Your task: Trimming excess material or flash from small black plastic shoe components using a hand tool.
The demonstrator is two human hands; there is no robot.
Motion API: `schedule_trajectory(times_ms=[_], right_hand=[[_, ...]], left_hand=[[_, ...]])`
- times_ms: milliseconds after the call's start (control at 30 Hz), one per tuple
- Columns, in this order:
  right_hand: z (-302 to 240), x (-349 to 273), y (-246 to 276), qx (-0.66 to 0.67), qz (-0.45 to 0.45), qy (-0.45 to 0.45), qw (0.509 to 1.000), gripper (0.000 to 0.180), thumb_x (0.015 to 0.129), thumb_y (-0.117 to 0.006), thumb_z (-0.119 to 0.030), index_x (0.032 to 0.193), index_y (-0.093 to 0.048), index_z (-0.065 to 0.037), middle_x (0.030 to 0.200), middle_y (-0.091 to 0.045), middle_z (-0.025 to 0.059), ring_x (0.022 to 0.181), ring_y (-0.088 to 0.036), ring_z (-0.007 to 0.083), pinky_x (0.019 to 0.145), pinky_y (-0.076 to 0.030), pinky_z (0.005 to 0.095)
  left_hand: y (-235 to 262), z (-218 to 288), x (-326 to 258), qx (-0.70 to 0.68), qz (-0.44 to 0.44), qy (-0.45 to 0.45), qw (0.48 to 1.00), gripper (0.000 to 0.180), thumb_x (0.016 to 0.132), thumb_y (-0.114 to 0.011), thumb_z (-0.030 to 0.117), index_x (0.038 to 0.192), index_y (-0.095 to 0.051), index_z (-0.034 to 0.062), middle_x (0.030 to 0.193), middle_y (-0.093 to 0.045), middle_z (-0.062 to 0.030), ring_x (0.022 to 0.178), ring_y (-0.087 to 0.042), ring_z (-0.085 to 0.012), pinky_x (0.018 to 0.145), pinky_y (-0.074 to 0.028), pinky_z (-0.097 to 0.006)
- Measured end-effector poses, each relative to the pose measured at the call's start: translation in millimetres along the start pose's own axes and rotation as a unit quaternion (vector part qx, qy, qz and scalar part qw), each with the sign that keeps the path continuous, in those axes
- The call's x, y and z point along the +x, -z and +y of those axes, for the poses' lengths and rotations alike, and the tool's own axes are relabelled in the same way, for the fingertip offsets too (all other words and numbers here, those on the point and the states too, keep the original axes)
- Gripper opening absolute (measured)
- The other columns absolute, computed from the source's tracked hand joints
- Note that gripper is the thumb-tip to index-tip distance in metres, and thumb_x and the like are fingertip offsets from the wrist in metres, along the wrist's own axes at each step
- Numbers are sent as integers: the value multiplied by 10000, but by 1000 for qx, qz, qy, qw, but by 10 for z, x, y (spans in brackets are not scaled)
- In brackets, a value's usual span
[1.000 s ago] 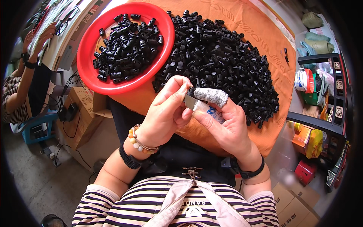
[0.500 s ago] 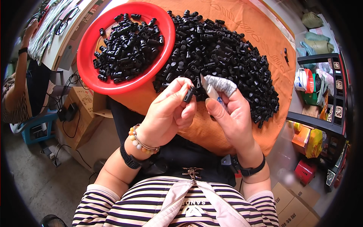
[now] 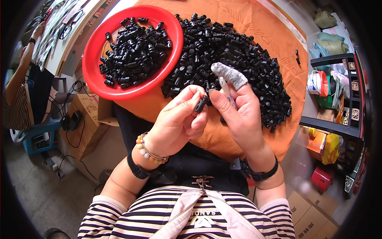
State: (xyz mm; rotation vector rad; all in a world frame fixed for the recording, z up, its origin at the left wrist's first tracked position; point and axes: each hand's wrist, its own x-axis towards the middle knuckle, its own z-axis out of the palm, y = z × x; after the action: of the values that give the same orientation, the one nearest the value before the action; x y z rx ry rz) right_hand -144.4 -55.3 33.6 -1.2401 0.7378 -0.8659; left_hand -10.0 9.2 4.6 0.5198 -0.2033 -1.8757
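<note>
Head view: both hands' fingers (image 3: 187, 97) pinch 1 small black plastic toggle (image 3: 200, 104).

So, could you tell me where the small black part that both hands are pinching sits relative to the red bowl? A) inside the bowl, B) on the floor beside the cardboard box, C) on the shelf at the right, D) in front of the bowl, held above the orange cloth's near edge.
D: the left hand and right hand pinch the small black part together, clear of the red bowl, over the orange cloth.
</note>
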Motion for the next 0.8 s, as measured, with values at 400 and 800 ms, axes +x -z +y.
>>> schedule_trajectory(times_ms=[400, 800], right_hand=[[-17, -72, 75, -68, 28, 33, 997, 365, 851, -587, -30, 1190, -468, 34, 1126, -567, 85, 989, -519, 90, 849, -434, 229], [219, -248, 138, -377, 52, 96, 920, 464, 717, -697, -73, 1149, -529, -65, 891, -593, 112, 705, -616, 242, 628, -495, 321]], left_hand=[[-4, 120, -92, 52, 57, -83, 994, 166, 943, -413, 259, 1046, -445, 133, 631, -448, -11, 464, -355, -77, 425, -286, -193], [47, 831, -136, 102, 134, -327, 930, 336, 947, -410, 206, 1254, -364, 75, 1161, -537, -181, 888, -608, -224, 645, -523, -276]])
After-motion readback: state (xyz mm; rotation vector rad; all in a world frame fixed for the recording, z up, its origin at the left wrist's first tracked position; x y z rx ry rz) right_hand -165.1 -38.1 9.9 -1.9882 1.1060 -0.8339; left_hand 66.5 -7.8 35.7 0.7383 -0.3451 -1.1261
